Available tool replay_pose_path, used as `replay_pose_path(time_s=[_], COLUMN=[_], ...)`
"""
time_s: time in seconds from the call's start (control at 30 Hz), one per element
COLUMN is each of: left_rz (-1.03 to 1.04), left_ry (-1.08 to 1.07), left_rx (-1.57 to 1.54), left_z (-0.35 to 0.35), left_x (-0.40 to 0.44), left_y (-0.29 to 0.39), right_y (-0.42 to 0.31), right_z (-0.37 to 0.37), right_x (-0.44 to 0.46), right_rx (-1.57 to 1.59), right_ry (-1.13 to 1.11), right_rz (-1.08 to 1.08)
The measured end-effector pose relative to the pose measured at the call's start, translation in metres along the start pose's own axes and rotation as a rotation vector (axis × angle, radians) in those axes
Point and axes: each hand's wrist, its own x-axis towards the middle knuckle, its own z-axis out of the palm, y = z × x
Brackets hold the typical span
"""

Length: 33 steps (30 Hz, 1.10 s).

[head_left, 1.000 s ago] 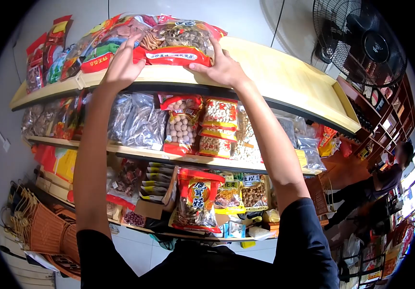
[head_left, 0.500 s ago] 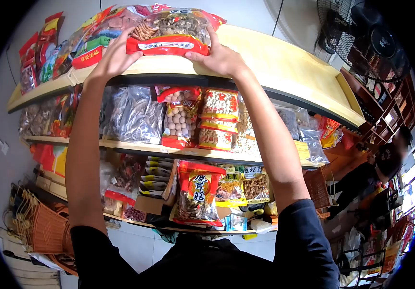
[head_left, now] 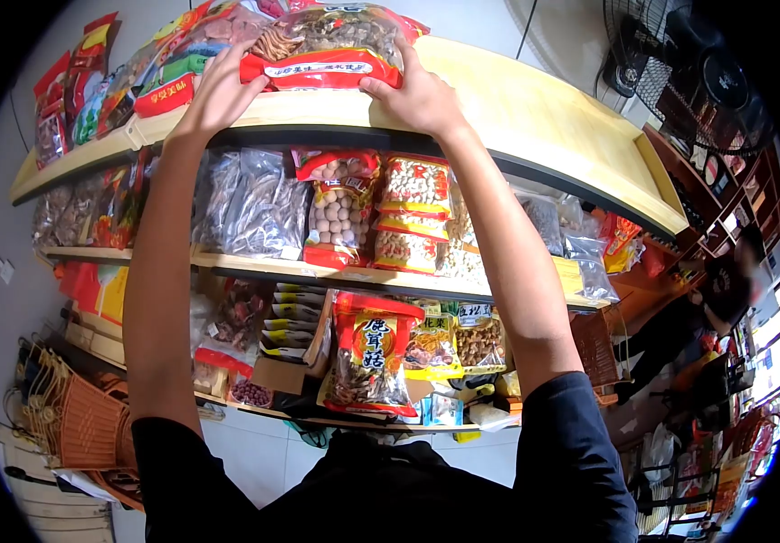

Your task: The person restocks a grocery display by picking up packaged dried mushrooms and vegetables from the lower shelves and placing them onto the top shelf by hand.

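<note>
A clear and red bag of dried mushrooms (head_left: 345, 41) lies at the back of the top wooden shelf. My left hand (head_left: 225, 90) presses on the bag's left end, thumb along its red front band and fingers over the top. At the right end, my right hand (head_left: 419, 95) grips with the thumb low on the front and the fingers up the side. Left of this bag, more colourful food bags (head_left: 168, 77) lean in a row, the closest one beside my left hand.
The top shelf's wooden surface (head_left: 517, 100) extends rightward to a raised edge. Lower shelves hold bagged longans (head_left: 337, 217), peanuts-like packs (head_left: 408, 217) and an upright mushroom bag (head_left: 372, 357). A black fan (head_left: 716, 81) stands at upper right; a person (head_left: 725, 290) is farther right. Wicker baskets (head_left: 91, 425) sit lower left.
The view has tilted slightly, so the shelves appear a little higher. The mushroom bag sits slightly farther up and back, with both hands still on its ends.
</note>
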Motion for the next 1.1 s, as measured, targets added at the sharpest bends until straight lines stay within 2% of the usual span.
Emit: replay_pose_path(time_s=[0.33, 0.5, 0.6, 0.67, 0.7, 0.73, 0.8, 0.83, 0.87, 0.93, 0.97, 1.07, 1.1], left_rz=[-0.055, -0.050, -0.138, -0.204, -0.290, -0.291, -0.477, -0.132, -0.132, -0.575, -0.589, -0.684, -0.734], left_ry=[-0.027, 0.001, -0.070, -0.115, -0.171, -0.164, -0.138, -0.205, -0.202, -0.276, -0.359, -0.250, -0.331], left_rx=[-0.121, -0.202, -0.291, -0.467, -0.552, -0.554, -1.047, -1.181, -1.186, -1.422, -1.387, -1.328, -1.340], left_z=[-0.003, -0.005, -0.005, 0.000, -0.002, -0.010, -0.023, 0.000, -0.007, -0.015, -0.012, -0.001, -0.002], left_x=[0.005, 0.008, 0.008, 0.010, 0.009, 0.008, 0.007, -0.002, 0.006, 0.024, 0.029, 0.037, 0.041], left_y=[0.019, 0.028, 0.027, 0.022, 0.023, 0.032, 0.044, -0.007, 0.004, 0.023, 0.020, 0.032, 0.032], right_y=[0.004, 0.027, 0.021, 0.013, 0.010, 0.009, 0.008, 0.003, 0.002, 0.015, 0.021, 0.031, 0.034], right_z=[-0.007, 0.004, -0.017, -0.033, -0.041, -0.046, -0.053, -0.064, -0.070, -0.079, -0.083, -0.096, -0.101], right_x=[-0.004, 0.009, 0.003, -0.002, -0.005, -0.006, -0.007, -0.010, -0.012, -0.007, -0.006, -0.008, -0.009], right_rx=[0.140, 0.536, 0.713, 0.706, 0.742, 0.777, 0.766, 0.719, 0.672, 0.647, 0.626, 0.560, 0.574], right_ry=[0.049, 0.064, 0.054, 0.053, 0.022, -0.009, 0.033, 0.042, 0.051, 0.005, -0.006, -0.072, -0.150], right_rz=[0.040, 0.017, 0.049, 0.056, 0.109, 0.165, 0.137, 0.150, 0.165, 0.156, 0.147, 0.123, 0.151])
